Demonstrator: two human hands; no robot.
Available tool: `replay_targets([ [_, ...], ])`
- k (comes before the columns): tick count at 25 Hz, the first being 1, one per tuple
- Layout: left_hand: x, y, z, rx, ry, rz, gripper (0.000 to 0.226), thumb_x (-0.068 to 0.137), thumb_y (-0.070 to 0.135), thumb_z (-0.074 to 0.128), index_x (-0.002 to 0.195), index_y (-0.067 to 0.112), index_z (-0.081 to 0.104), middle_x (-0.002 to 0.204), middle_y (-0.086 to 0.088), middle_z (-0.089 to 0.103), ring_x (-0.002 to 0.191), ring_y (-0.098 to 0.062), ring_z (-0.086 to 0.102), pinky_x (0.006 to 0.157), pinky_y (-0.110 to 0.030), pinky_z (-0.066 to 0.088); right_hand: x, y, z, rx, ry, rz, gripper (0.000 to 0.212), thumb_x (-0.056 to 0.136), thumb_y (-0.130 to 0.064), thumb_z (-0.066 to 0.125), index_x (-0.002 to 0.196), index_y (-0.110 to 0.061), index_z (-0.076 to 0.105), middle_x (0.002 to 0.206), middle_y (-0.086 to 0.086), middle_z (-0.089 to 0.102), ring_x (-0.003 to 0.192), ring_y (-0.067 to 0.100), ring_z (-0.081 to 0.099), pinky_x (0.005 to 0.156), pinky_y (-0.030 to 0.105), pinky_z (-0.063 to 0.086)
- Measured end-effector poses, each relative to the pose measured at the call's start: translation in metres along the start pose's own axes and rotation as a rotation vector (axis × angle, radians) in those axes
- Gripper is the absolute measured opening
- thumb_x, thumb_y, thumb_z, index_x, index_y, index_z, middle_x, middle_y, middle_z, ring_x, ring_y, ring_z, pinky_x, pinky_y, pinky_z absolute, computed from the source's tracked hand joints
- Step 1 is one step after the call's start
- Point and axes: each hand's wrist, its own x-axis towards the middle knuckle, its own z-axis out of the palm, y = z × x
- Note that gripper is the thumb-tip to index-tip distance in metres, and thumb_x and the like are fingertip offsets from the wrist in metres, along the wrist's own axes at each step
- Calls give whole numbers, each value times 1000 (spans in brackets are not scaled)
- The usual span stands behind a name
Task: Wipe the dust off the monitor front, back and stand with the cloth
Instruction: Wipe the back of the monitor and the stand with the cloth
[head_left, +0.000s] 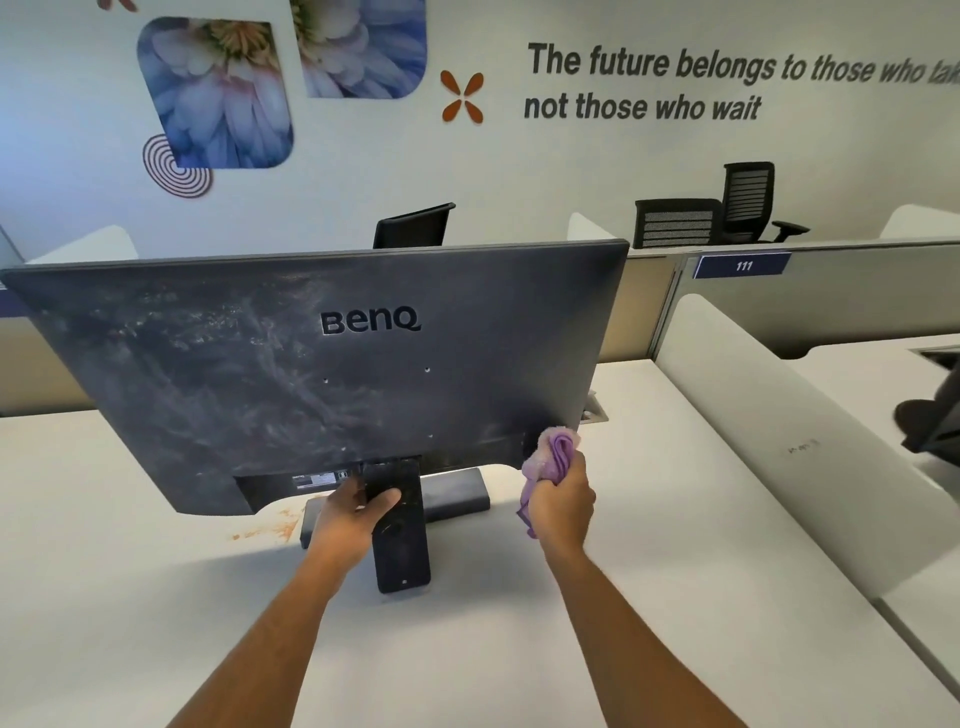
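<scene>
A dark monitor (291, 364) stands on the white desk (156, 597) with its back toward me, streaked with pale dust, thickest on the left half. Its black stand (402, 551) runs down to a base on the desk. My left hand (348, 514) grips the stand's neck just under the panel. My right hand (563, 499) holds a bunched purple cloth (553, 454) against the panel's lower right corner. The screen side is hidden from me.
A white curved divider (769, 447) bounds the desk on the right, a grey partition (831, 301) with a "111" label stands behind. Orange-brown stains (270, 527) mark the desk left of the stand. Office chairs (717, 213) sit beyond. A cable port (595, 413) lies behind the monitor.
</scene>
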Motion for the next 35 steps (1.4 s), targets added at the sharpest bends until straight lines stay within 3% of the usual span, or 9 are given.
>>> replay_targets([
  [2, 0, 0, 1, 11, -1, 0, 33, 90, 39, 65, 115, 21, 56, 104, 2, 63, 93, -20, 59, 83, -33, 46, 3, -13, -8, 130, 95, 104, 43, 97, -15, 55, 138, -18, 45, 127, 10, 58, 112, 31, 61, 87, 34, 53],
  [4, 0, 0, 0, 6, 0, -1, 35, 89, 40, 65, 116, 20, 57, 105, 1, 64, 94, -21, 60, 85, -35, 47, 10, -50, -23, 305, 226, -8, 50, 93, -4, 55, 141, -16, 45, 133, 10, 56, 119, 31, 57, 96, 34, 49],
  [10, 1, -1, 0, 37, 13, -16, 35, 88, 43, 65, 115, 23, 56, 103, 3, 64, 93, -22, 61, 87, -39, 49, 54, -159, -58, 239, 388, -809, 68, 81, 11, 47, 146, -9, 42, 151, 10, 41, 142, 23, 35, 117, 27, 29],
  [12, 2, -3, 0, 44, 14, -22, 33, 89, 44, 64, 114, 23, 56, 101, 4, 64, 92, -21, 60, 84, -38, 48, 57, -153, -50, 94, 349, -899, 63, 85, 8, 48, 145, -9, 44, 153, 13, 37, 144, 29, 31, 118, 25, 24],
  [15, 1, -3, 0, 39, 15, -16, 30, 88, 43, 65, 111, 24, 56, 100, 4, 64, 91, -21, 60, 83, -37, 47, 42, -97, -24, -45, 240, -1002, 51, 92, 6, 46, 142, -5, 47, 153, 19, 36, 145, 35, 26, 113, 50, 35],
  [19, 0, 1, 0, 48, 5, -15, 31, 89, 42, 64, 112, 23, 55, 102, 3, 62, 92, -21, 58, 83, -37, 46, 8, -5, -9, -267, -32, -1187, 41, 102, -27, 42, 136, -9, 56, 147, 8, 47, 142, 28, 36, 103, 54, 45],
  [23, -2, 3, -1, 55, 4, -13, 36, 89, 42, 65, 116, 19, 57, 103, 1, 64, 96, -24, 61, 89, -42, 49, 4, -7, -24, 78, 49, -1078, 30, 102, -28, 46, 118, -10, 64, 125, 2, 61, 117, 23, 59, 95, 40, 52],
  [28, -3, 5, 0, 56, 10, -22, 38, 90, 40, 65, 119, 17, 57, 105, 0, 65, 97, -25, 62, 91, -42, 49, 44, -119, -48, 329, 441, -882, 53, 90, 5, 56, 140, -10, 47, 144, 12, 49, 136, 25, 44, 110, 38, 41],
  [35, -1, 3, 0, 42, 12, -39, 38, 88, 42, 66, 116, 17, 58, 107, -2, 68, 98, -25, 63, 88, -41, 50, 6, -137, 10, 53, 279, -1100, 43, 95, -7, 41, 137, -4, 53, 147, 15, 46, 144, 34, 30, 116, 56, 24],
])
